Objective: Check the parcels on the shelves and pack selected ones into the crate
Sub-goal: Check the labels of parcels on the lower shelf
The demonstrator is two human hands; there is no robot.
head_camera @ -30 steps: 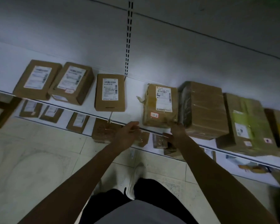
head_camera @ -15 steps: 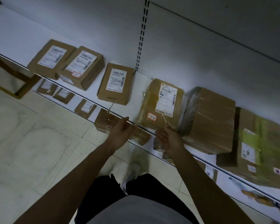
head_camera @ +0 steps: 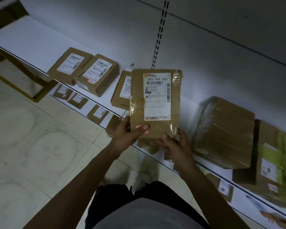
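Flat taped parcel (head_camera: 155, 103), held clear above the shelf (head_camera: 40, 47), label facing up
Long axis runs up and away from both hands; left hand (head_camera: 129, 134) pinches the lower-left corner, thumb on the face; right hand (head_camera: 173, 144) curls its fingers under the lower-right edge

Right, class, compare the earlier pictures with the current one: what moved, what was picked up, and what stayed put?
The labelled parcel rose off the shelf toward the camera. The left hand and right hand, earlier only reaching for it, now grip its lower edge. The wrapped box and other shelved boxes stayed put.
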